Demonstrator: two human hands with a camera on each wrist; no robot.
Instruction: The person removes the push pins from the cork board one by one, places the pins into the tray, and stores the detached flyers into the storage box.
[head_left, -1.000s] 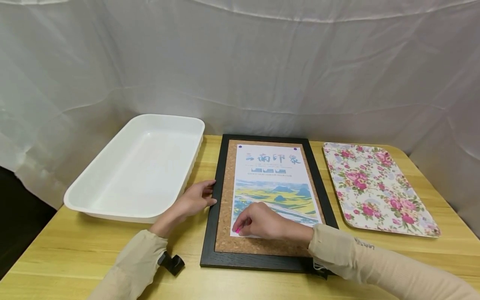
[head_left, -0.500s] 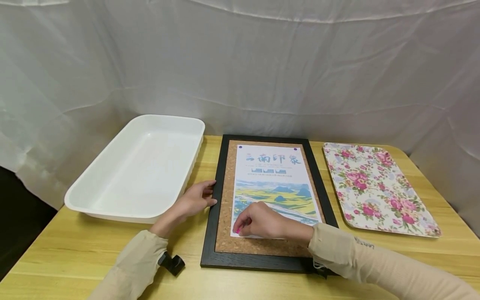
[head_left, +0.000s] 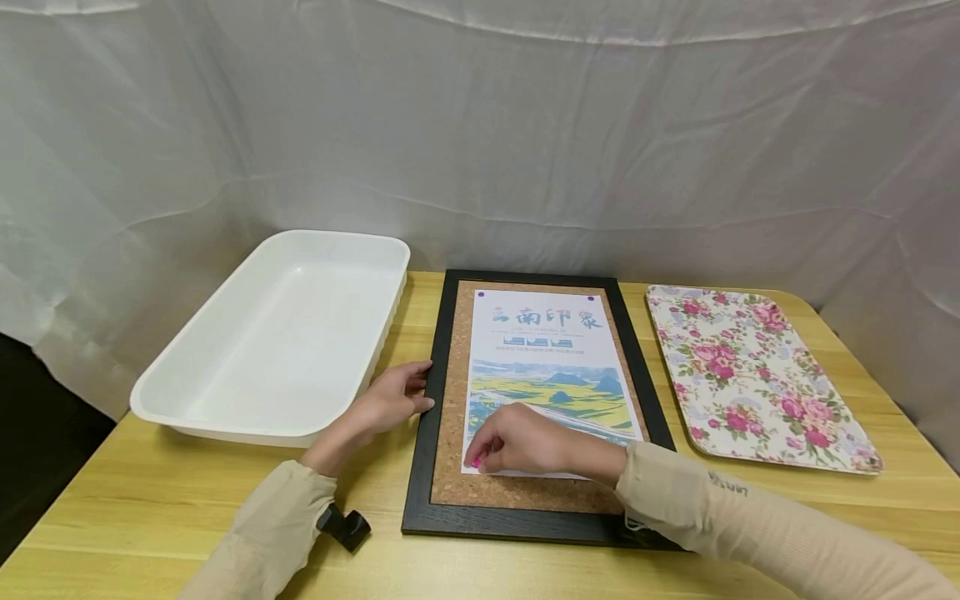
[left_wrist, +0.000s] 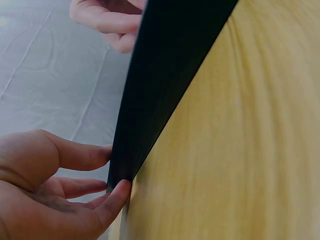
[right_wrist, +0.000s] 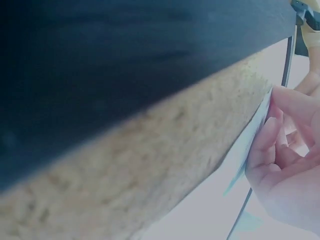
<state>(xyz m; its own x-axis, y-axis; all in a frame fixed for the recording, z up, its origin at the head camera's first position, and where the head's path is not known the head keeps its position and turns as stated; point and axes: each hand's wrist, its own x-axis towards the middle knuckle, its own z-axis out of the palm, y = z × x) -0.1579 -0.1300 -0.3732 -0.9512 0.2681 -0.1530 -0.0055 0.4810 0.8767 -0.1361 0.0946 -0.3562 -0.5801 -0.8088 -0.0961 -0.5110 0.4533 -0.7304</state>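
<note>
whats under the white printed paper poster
Brown cork board inside a black rectangular frame shows around the white printed poster; whatever lies directly beneath it is covered.

On our yellow wood-grain table [head_left: 420,571] we see a deep white rectangular tray [head_left: 277,333], a black-framed cork board [head_left: 450,492] and a pink-flowered tray [head_left: 757,387].

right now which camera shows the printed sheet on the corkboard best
The head view: most of the printed sheet lies in sight, with part of it behind the right hand. The right wrist view catches only a slanted part; the left wrist view shows none.
</note>
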